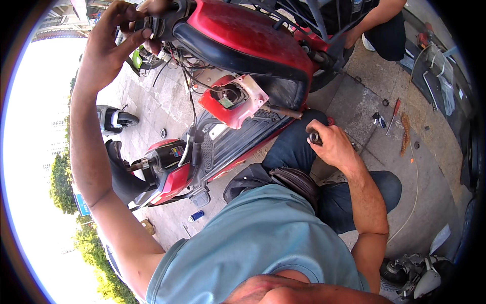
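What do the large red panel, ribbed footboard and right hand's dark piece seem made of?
Red panel: probably painted plastic, glossy, soft highlights.
Footboard: likely matte plastic or rubber, moulded ribs.
Dark piece: possibly dull metal, faint rim sheen; mostly hidden.

Left arm point(91, 157) stretches forward, right arm point(370, 210) bends with fingers point(318, 126) curled.

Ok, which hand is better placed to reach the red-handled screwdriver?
Probably the right hand: it's nearer the screwdriver, though it holds a dark cylindrical object. The left hand is farther away, gripping a dark part.
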Action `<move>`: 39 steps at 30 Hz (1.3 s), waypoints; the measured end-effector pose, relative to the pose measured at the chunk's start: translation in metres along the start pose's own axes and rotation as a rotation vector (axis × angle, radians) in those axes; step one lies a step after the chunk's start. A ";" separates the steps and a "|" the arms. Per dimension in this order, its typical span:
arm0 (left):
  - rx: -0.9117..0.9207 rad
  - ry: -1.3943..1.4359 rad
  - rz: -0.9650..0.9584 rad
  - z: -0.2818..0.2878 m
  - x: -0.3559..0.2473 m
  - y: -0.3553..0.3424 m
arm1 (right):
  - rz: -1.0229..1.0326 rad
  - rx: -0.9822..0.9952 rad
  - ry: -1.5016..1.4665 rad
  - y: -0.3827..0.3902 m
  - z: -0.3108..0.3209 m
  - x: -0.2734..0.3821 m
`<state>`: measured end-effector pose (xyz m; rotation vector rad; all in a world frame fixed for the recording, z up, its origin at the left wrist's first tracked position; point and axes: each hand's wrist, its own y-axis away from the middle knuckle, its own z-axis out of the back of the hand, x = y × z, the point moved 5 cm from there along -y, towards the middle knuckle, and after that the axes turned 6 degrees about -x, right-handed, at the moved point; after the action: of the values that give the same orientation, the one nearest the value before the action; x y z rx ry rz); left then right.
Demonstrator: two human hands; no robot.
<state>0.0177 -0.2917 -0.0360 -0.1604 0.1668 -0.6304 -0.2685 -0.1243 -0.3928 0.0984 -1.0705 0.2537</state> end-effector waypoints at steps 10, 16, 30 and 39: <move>-0.024 0.073 0.007 -0.001 0.005 0.001 | 0.002 0.009 0.013 0.001 -0.001 -0.001; -0.028 0.061 -0.026 0.000 0.003 0.000 | 0.002 0.015 0.011 0.002 -0.002 -0.002; -0.011 0.049 -0.041 -0.001 0.003 -0.001 | -0.003 0.013 0.010 0.000 -0.003 -0.002; -0.029 0.058 -0.013 0.000 0.004 0.000 | -0.009 0.017 0.005 -0.001 -0.003 -0.002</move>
<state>0.0213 -0.2941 -0.0365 -0.1714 0.2310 -0.6464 -0.2664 -0.1252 -0.3966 0.1173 -1.0628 0.2549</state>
